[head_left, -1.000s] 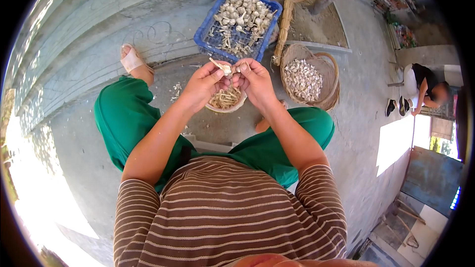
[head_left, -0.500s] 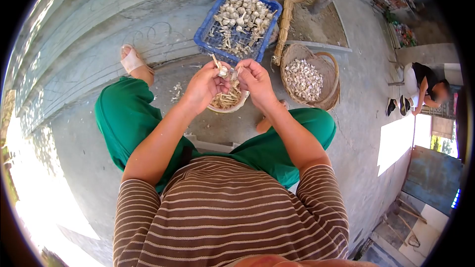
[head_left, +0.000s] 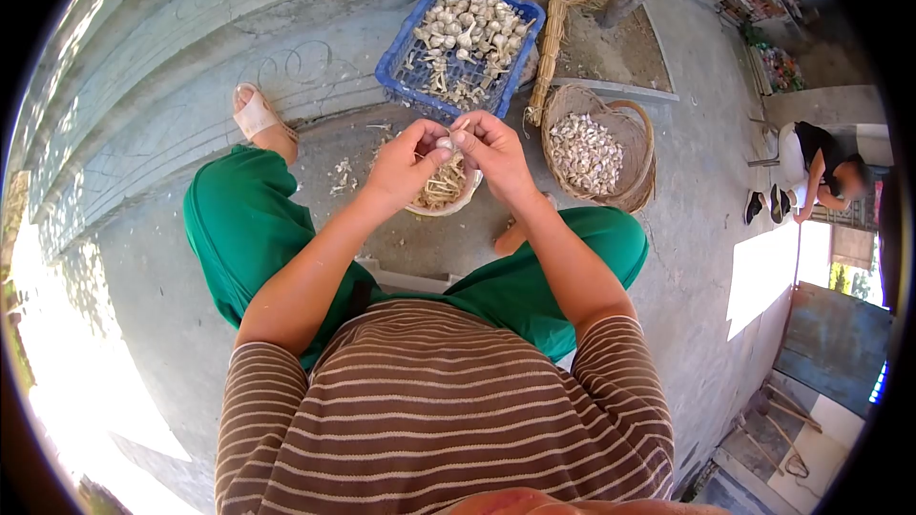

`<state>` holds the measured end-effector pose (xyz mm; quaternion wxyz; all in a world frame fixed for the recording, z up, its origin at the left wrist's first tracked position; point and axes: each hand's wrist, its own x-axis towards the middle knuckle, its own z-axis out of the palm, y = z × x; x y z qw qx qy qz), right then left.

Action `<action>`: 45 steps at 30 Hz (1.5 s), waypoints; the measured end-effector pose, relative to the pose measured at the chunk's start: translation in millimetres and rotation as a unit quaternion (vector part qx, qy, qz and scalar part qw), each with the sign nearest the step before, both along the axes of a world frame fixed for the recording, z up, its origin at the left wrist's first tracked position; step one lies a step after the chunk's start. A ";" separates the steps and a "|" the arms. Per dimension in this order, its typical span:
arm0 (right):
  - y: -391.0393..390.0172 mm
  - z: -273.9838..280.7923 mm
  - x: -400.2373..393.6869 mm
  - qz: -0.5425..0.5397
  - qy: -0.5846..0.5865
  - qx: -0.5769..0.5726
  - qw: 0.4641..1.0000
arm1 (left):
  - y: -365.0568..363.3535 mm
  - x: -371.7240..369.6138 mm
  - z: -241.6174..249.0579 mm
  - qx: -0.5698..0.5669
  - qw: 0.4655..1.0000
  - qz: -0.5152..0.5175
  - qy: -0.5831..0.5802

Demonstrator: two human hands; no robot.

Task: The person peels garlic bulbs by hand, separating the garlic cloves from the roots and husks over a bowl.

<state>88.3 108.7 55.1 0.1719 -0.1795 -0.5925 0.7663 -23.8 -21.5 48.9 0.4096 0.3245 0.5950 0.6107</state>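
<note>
Since a moment ago both my hands have drawn together, left hand (head_left: pixel 405 167) and right hand (head_left: pixel 491 157) now pinching one garlic bulb (head_left: pixel 445 145) between closed fingers above the bowl (head_left: pixel 448 205) of stalks, blue crate (head_left: pixel 393 65) at twelve o'clock, woven basket (head_left: pixel 641 157) at two.

Your left hand (head_left: pixel 405 170) and right hand (head_left: pixel 491 154) pinch one garlic bulb (head_left: pixel 445 145) between their fingertips, above a pale bowl (head_left: pixel 445 198) of stalks on the concrete floor (head_left: pixel 668 181). Beyond stand a blue crate (head_left: pixel 401 52) of garlic and a wicker basket (head_left: pixel 637 129) of cloves.
</note>
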 end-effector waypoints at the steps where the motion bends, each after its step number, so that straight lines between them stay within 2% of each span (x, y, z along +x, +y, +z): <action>1: -1.1 -2.2 -0.6 0.000 0.000 -0.001 1.000 | -1.2 1.1 3.7 -0.029 0.994 -0.006 0.101; 2: -1.9 -5.5 -1.1 0.005 -0.015 0.089 0.996 | -2.0 1.3 8.1 -0.058 0.978 -0.012 0.201; 3: -3.5 -4.4 -2.3 0.011 -0.029 0.179 0.983 | -2.5 0.7 11.0 -0.059 0.978 -0.012 0.201; 4: -4.8 -2.4 -2.3 0.012 -0.028 0.178 0.983 | -2.8 0.0 13.5 -0.066 0.957 -0.027 0.281; 5: -6.8 0.6 -1.6 0.005 -0.030 0.239 0.971 | -3.3 -0.5 14.5 -0.073 0.930 -0.043 0.359; 6: -8.9 3.5 -1.5 -0.003 -0.032 0.298 0.954 | -3.2 -0.3 14.0 -0.074 0.929 -0.042 0.359; 7: -10.0 3.7 -1.3 -0.002 -0.032 0.298 0.954 | -2.4 0.4 13.0 -0.055 0.931 -0.028 0.359; 9: -11.4 3.9 -0.8 -0.027 -0.036 0.156 0.987 | -1.1 0.4 10.4 -0.036 0.933 -0.014 0.359; 10: -11.6 2.4 -0.6 -0.027 -0.036 0.156 0.987 | -0.2 -0.1 9.2 -0.025 0.952 -0.012 0.306; 11: -11.6 -0.9 0.0 -0.031 -0.020 0.104 0.994 | 0.6 0.1 8.2 -0.015 0.968 -0.009 0.252; 12: -11.9 -2.8 0.7 -0.035 -0.004 0.051 0.998 | 0.9 1.8 8.9 -0.015 0.968 -0.010 0.251; 18: -16.4 -9.1 2.5 -0.055 0.041 -0.012 0.998 | -1.4 7.9 13.0 -0.045 0.985 0.000 0.165; 20: -18.6 -6.9 3.6 -0.059 0.044 -0.033 0.997 | -1.4 9.7 7.3 -0.057 0.996 0.001 0.069; 21: -19.5 -5.7 4.1 -0.063 0.046 -0.054 0.996 | -1.3 10.2 5.7 -0.057 0.996 0.000 0.069; 24: -20.9 -6.0 5.2 -0.068 0.063 -0.045 0.995 | -1.0 12.1 1.2 -0.015 0.999 -0.002 0.052; 26: -24.2 -4.8 6.8 -0.070 0.063 -0.036 0.995 | -1.1 15.0 -2.2 -0.034 0.996 0.036 -0.068; 29: -23.9 -5.2 6.5 -0.066 0.060 -0.021 0.996 | -1.6 14.1 -3.3 -0.029 0.991 0.060 -0.113; 33: -21.3 -4.8 6.0 -0.052 0.053 0.001 0.997 | 0.7 17.1 -0.1 -0.017 0.991 0.070 -0.112; 35: -18.8 -3.8 6.3 -0.054 0.039 0.011 0.998 | 1.3 16.0 -8.1 -0.021 0.973 0.097 -0.206; 36: -18.0 -3.6 6.7 -0.056 0.025 0.020 0.998 | 1.8 14.6 -10.2 -0.022 0.973 0.097 -0.207; 38: -15.9 -2.5 6.4 -0.064 0.009 0.055 0.996 | 3.7 10.4 -14.5 -0.022 0.990 0.089 -0.108; 39: -14.8 -2.0 6.0 -0.073 -0.006 0.090 0.993 | 5.0 8.8 -11.8 -0.021 0.990 0.089 -0.109; 40: -13.8 -2.0 5.6 -0.073 -0.006 0.090 0.993 | 5.9 6.5 -8.9 0.037 0.994 0.088 0.055; 41: -13.4 -2.0 5.8 -0.078 -0.014 0.137 0.987 | 5.9 5.0 -5.9 0.093 0.968 0.084 0.217; 42: -13.1 -1.9 5.5 -0.082 -0.021 0.184 0.979 | 4.7 5.1 5.2 0.093 0.968 0.084 0.217; 43: -14.0 0.6 5.0 -0.082 -0.021 0.184 0.979 | 2.2 6.6 20.5 0.009 0.969 0.041 0.244; 44: -15.9 4.5 5.0 -0.078 -0.026 0.243 0.967 | 0.7 8.1 28.1 -0.075 0.960 -0.003 0.268; 45: -17.3 6.6 4.8 -0.073 -0.032 0.301 0.950 | 1.0 9.3 24.5 -0.076 0.961 -0.002 0.267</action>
